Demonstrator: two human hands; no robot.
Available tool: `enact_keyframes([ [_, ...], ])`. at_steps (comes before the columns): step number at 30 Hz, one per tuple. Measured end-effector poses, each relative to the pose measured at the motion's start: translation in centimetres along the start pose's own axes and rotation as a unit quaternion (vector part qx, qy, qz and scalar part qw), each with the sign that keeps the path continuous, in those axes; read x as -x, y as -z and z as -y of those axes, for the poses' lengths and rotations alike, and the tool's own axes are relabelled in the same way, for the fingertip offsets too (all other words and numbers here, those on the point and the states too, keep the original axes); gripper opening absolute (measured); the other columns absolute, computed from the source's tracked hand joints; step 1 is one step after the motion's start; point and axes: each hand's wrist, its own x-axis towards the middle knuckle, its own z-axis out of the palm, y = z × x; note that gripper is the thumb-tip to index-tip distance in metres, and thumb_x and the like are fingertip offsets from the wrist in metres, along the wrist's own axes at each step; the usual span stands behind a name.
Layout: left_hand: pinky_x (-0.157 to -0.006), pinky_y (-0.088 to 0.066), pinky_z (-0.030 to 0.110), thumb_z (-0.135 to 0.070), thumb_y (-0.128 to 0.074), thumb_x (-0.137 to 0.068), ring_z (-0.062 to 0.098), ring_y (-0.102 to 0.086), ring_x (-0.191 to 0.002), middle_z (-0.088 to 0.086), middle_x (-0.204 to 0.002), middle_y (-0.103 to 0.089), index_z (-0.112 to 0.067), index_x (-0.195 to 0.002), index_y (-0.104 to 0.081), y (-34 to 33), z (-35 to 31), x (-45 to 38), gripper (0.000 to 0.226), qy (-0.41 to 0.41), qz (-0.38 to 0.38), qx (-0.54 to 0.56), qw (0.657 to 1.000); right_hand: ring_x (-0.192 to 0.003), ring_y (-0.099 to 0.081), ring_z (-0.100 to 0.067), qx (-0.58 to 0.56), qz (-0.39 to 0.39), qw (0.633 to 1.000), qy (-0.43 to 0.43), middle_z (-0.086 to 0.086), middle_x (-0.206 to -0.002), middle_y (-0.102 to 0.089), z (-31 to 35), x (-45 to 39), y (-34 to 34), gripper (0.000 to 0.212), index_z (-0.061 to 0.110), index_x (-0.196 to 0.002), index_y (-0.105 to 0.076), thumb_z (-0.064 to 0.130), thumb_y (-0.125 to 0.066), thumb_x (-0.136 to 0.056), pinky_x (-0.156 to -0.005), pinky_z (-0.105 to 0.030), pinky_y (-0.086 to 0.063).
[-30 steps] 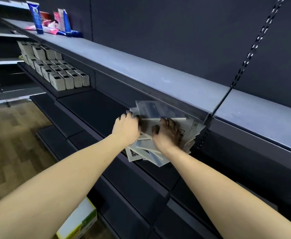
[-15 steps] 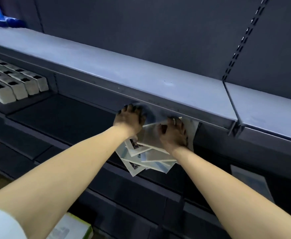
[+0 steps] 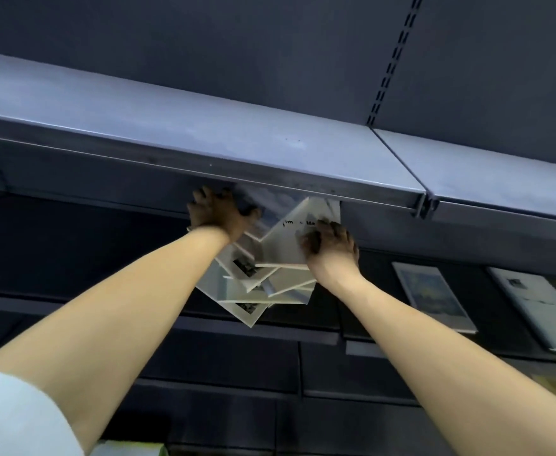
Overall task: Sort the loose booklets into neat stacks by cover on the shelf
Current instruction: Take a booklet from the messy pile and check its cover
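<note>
A fanned, untidy pile of booklets [image 3: 263, 284] with pale covers lies on the dark shelf under the grey upper shelf [image 3: 224, 139]; its near corners hang past the shelf's front edge. My left hand [image 3: 215, 212] sits on the pile's left side with fingers curled over the back booklets, partly under the upper shelf's lip. My right hand [image 3: 330, 245] grips the right edge of the top white booklet [image 3: 286, 245], which is tilted and shows black lettering. The far ends of the booklets are hidden under the upper shelf.
Two more booklets lie flat on the same dark shelf to the right, a blue-covered one [image 3: 433, 296] and a white one [image 3: 540, 311]. A slotted upright [image 3: 391, 60] divides the back panel. Lower dark shelves [image 3: 204, 357] run below my arms.
The view has swung right and closer to the shelf. The top white booklet has tilted up at its right edge under my right hand. Two flat booklets at the right have come into view.
</note>
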Motion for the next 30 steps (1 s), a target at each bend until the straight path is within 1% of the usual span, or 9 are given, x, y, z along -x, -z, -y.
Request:
enact_keyframes([
  [6, -0.084, -0.039, 0.036, -0.083, -0.037, -0.079, 0.035, -0.042, -0.121, 0.021, -0.138, -0.037, -0.011, -0.138, -0.043, 0.8, 0.0, 2.2, 0.093, 0.061, 0.004, -0.004, 0.998, -0.141, -0.029, -0.032, 0.001, 0.013, 1.000, 0.028, -0.009, -0.151, -0.037, 1.2, 0.9, -1.6, 0.048, 0.025, -0.145, -0.043, 0.046, -0.039, -0.103, -0.118, -0.043, -0.020],
  [9, -0.073, -0.040, 0.035, -0.062, -0.036, -0.095, 0.034, -0.055, -0.115, 0.018, -0.138, -0.043, -0.014, -0.140, -0.042, 1.4, 0.1, 3.0, 0.066, 0.069, 0.015, 0.030, 0.997, -0.133, -0.039, -0.033, -0.017, -0.008, 0.999, 0.030, -0.010, -0.142, -0.049, 1.2, 0.8, -2.4, 0.041, 0.020, -0.132, -0.054, 0.043, -0.037, -0.102, -0.114, -0.047, -0.029],
  [11, -0.070, -0.041, 0.034, -0.043, -0.037, -0.100, 0.033, -0.060, -0.110, 0.015, -0.129, -0.055, -0.013, -0.135, -0.047, 1.8, -0.2, 3.7, 0.047, 0.073, 0.004, 0.045, 0.996, -0.125, -0.049, -0.034, -0.043, -0.021, 0.998, 0.027, -0.013, -0.132, -0.057, 1.2, 0.9, -2.4, 0.045, 0.016, -0.129, -0.053, 0.045, -0.032, -0.103, -0.107, -0.049, -0.038],
  [15, -0.081, -0.045, 0.036, -0.023, -0.046, -0.097, 0.032, -0.060, -0.110, 0.013, -0.120, -0.062, -0.005, -0.124, -0.055, 2.6, -2.5, 6.2, 0.034, 0.041, 0.014, 0.095, 0.995, -0.106, -0.062, -0.036, -0.077, -0.046, 0.996, 0.022, -0.017, -0.114, -0.065, 1.9, 1.6, -1.8, 0.051, 0.011, -0.130, -0.052, 0.047, -0.027, -0.104, -0.092, -0.045, -0.049],
  [18, -0.077, -0.043, 0.033, -0.020, -0.046, -0.096, 0.029, -0.060, -0.107, 0.012, -0.117, -0.063, -0.009, -0.116, -0.058, 3.0, -4.3, 8.0, 0.026, 0.028, 0.033, 0.096, 0.994, -0.103, -0.061, -0.037, -0.079, -0.059, 0.995, -0.010, -0.018, -0.117, -0.062, 1.9, 1.6, -0.9, 0.048, 0.007, -0.129, -0.052, 0.041, -0.028, -0.104, -0.075, -0.036, -0.046],
  [22, -0.076, -0.043, 0.032, -0.021, -0.045, -0.094, 0.031, -0.061, -0.105, 0.013, -0.115, -0.063, -0.008, -0.120, -0.054, 2.4, -4.4, 9.1, 0.030, 0.011, 0.049, 0.087, 0.995, -0.099, -0.064, -0.036, -0.198, -0.036, 0.971, -0.128, -0.015, -0.108, -0.065, 0.5, 1.5, 0.8, 0.042, 0.005, -0.120, -0.056, 0.039, -0.054, -0.095, -0.082, -0.040, -0.054],
  [24, -0.073, -0.042, 0.031, -0.021, -0.044, -0.095, 0.030, -0.062, -0.104, 0.012, -0.114, -0.064, -0.010, -0.117, -0.057, 2.2, -4.1, 9.2, 0.028, -0.009, 0.035, 0.050, 0.998, -0.094, -0.064, -0.033, -0.246, 0.004, 0.957, -0.155, -0.013, -0.100, -0.064, -0.3, 1.6, 1.3, 0.039, 0.002, -0.114, -0.059, 0.034, -0.060, -0.093, -0.079, -0.037, -0.054],
  [27, -0.070, -0.040, 0.030, -0.025, -0.043, -0.097, 0.031, -0.063, -0.102, 0.012, -0.111, -0.065, -0.012, -0.116, -0.060, 2.2, -3.3, 9.0, 0.028, -0.033, -0.001, 0.006, 0.999, -0.078, -0.059, -0.026, -0.287, 0.027, 0.942, -0.173, -0.011, -0.091, -0.061, -1.1, 2.2, 1.8, 0.022, 0.002, -0.100, -0.061, 0.021, -0.056, -0.092, -0.070, -0.034, -0.050],
  [30, -0.071, -0.040, 0.032, -0.024, -0.047, -0.094, 0.034, -0.061, -0.104, 0.015, -0.116, -0.062, -0.012, -0.121, -0.057, 2.1, -2.7, 8.6, 0.031, -0.052, -0.035, -0.026, 0.998, -0.075, -0.066, -0.031, -0.292, 0.017, 0.942, -0.166, -0.012, -0.082, -0.061, -2.0, 2.5, 2.4, 0.011, 0.005, -0.086, -0.055, 0.013, -0.050, -0.092, -0.061, -0.035, -0.052],
])
